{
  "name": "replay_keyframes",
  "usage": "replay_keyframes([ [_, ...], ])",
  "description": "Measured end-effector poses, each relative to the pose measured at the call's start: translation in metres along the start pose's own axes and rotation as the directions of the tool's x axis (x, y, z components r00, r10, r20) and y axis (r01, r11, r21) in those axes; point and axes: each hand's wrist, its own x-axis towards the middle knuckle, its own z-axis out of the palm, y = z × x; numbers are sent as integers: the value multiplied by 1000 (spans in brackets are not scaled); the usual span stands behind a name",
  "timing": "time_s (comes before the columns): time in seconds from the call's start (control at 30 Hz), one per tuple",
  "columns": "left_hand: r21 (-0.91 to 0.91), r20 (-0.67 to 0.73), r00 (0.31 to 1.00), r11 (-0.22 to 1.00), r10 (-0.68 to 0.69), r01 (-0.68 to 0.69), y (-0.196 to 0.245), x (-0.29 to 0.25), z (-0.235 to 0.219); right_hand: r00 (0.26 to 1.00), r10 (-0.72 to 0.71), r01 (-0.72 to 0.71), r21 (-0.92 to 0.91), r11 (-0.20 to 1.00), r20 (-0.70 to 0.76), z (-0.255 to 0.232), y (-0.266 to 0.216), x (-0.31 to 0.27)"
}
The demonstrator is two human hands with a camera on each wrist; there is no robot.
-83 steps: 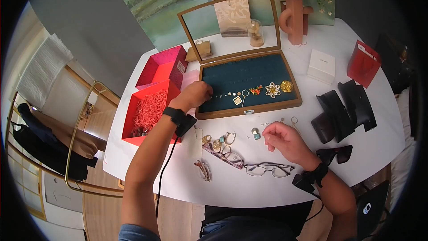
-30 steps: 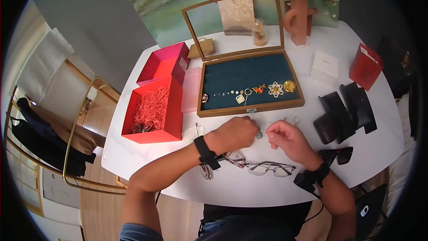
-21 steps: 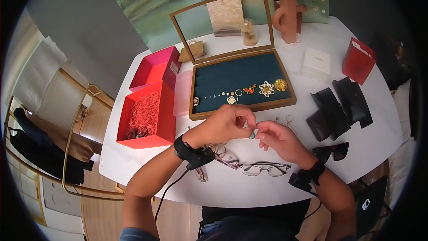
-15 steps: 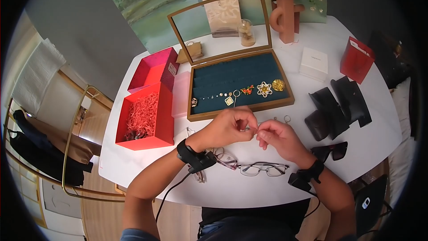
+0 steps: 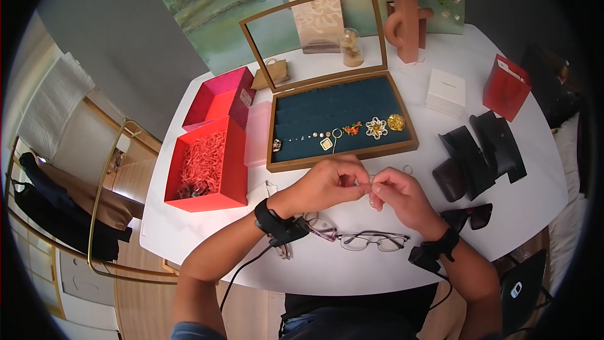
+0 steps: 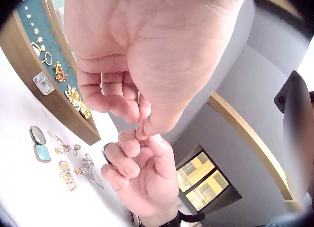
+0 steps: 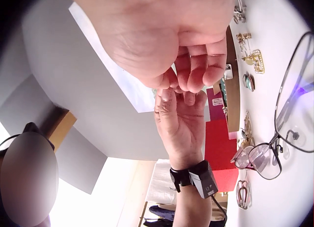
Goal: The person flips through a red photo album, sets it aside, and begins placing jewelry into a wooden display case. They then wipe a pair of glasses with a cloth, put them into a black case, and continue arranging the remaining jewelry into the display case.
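My left hand (image 5: pixel 333 181) and right hand (image 5: pixel 402 195) meet fingertip to fingertip over the table, just in front of the jewelry box (image 5: pixel 343 159). Thumbs and forefingers pinch a tiny piece of jewelry between them; the fingers hide nearly all of it, and I cannot tell its kind. On the box's dark green lining (image 5: pixel 333 101) lies a row of studs, a square gold pendant (image 5: pixel 326 144), a red-orange brooch (image 5: pixel 352 128) and flower brooches (image 5: pixel 376 127). Below the hands, in the left wrist view, lie a turquoise piece (image 6: pixel 42 153) and several earrings (image 6: pixel 68 180).
Wire-framed glasses (image 5: pixel 374 240) and purple-rimmed glasses (image 5: pixel 321 229) lie at the near side. Sunglasses (image 5: pixel 469 215) and black cases (image 5: pixel 465 160) are on the right. A red box of shredded paper (image 5: pixel 236 173) stands left; the box's glass lid (image 5: pixel 380 31) is raised behind.
My left hand has left the box's left end, come down to the table's middle, then risen to meet the right fingertips. A dark brooch now shows at the row's left end.
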Motion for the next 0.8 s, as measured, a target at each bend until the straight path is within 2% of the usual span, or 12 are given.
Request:
replay_keyframes([
  [0.13,0,-4,1000,1000,-11,11,2,4,-12,1000,13,-12,40,999,-13,2,-1,1],
  [0.2,25,-65,998,999,22,-21,-6,11,-29,1000,18,-17,39,999,-14,2,-2,1],
  [0.27,196,-134,991,980,-20,46,-13,20,-59,1000,23,-23,39,999,-15,2,-3,1],
  [0.33,257,-181,983,964,-20,67,-37,30,-93,999,46,-45,41,998,-5,3,-4,0],
  [0.4,485,-174,982,862,-72,149,-46,35,-123,999,50,-50,38,998,1,3,-4,0],
  [0.47,530,-170,981,831,-91,169,-66,39,-143,998,57,-57,35,998,8,3,-4,0],
  [0.53,728,-148,981,658,-127,195,-79,41,-155,997,76,-76,26,997,7,3,-5,0],
  [0.8,794,-121,983,580,-141,181,-113,48,-159,995,98,-98,7,995,33,5,-6,-2],
])
